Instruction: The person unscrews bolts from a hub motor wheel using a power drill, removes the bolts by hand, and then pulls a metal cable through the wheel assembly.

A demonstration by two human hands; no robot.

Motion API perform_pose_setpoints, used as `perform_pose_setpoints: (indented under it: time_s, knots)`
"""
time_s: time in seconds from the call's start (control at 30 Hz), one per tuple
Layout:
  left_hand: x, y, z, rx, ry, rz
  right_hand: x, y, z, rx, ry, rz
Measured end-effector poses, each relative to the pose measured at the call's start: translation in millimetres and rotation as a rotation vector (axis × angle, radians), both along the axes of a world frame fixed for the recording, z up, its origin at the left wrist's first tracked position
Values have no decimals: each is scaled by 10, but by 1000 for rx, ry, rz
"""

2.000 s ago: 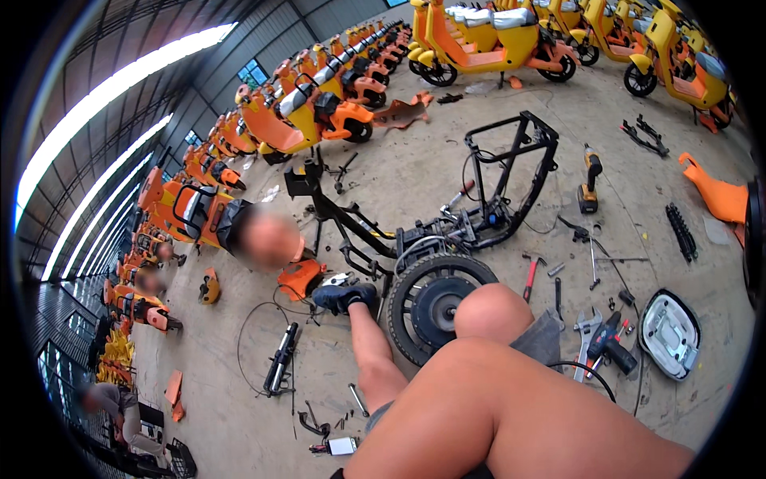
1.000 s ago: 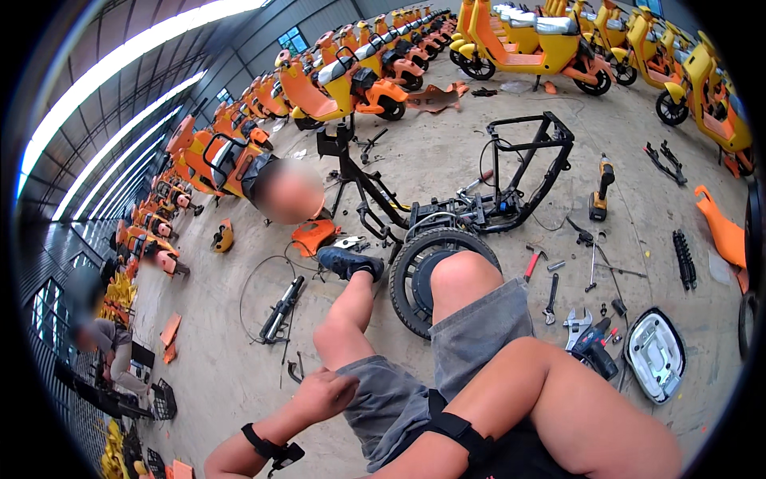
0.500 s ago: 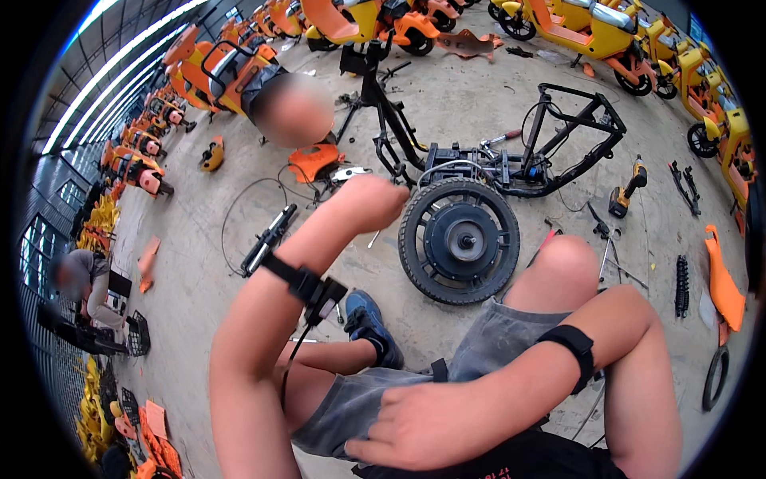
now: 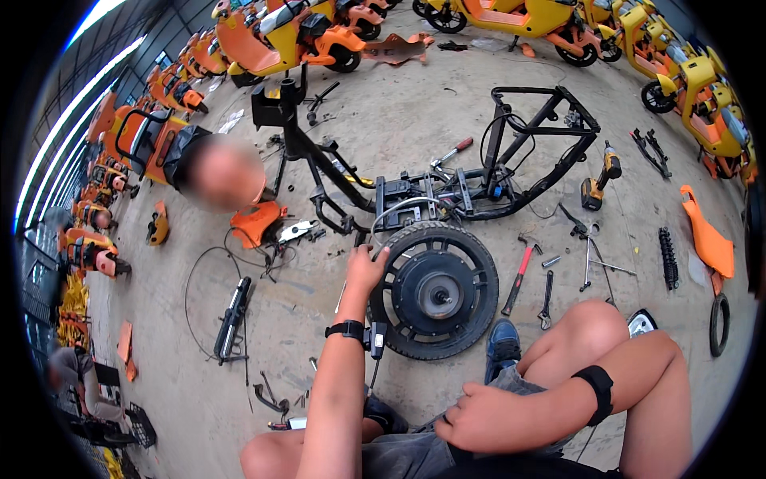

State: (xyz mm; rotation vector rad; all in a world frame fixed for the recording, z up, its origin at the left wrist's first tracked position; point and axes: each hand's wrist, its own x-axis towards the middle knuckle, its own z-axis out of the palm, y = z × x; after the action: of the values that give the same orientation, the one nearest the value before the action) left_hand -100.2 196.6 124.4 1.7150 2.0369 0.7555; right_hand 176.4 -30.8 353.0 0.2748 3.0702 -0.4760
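My left hand (image 4: 366,270) reaches forward to the upper left edge of a black motor wheel (image 4: 437,295), its thumb side against the tyre and its fingers partly hidden there. The wheel's hub and axle face me. Right behind the wheel, a bare black scooter frame (image 4: 471,191) rests on the floor, with a grey cable (image 4: 407,203) arching between them. My right hand (image 4: 487,417) lies across my lap on grey shorts, fingers loosely apart and holding nothing.
Right of the wheel lie a red-handled hammer (image 4: 520,275), a wrench (image 4: 546,300) and a cordless drill (image 4: 600,177). A shock absorber (image 4: 233,319) and orange panel (image 4: 257,223) lie left, near another person (image 4: 223,173). Yellow-orange scooters (image 4: 511,17) stand behind.
My view has shifted, so the wheel and frame appear further left. My left hand has come down along the tyre's left side; my right hand stays on my lap.
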Motion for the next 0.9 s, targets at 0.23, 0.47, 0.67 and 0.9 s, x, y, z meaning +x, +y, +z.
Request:
perform_pose_setpoints:
  time_s: [0.23, 0.47, 0.67, 0.9]
  knots:
    - [-50, 441, -94, -469, -201, -230, 115, 305, 31, 14, -52, -130]
    - [139, 324, -103, -327, 1, -152, 440, 497, 265, -66, -113, -252]
    - [428, -132, 501, -229, 63, -230, 711, 770, 459, -211, -103, -583]
    - [806, -555, 923, -34, 152, -406, 669, 1022, 603, -354, 101, -868]
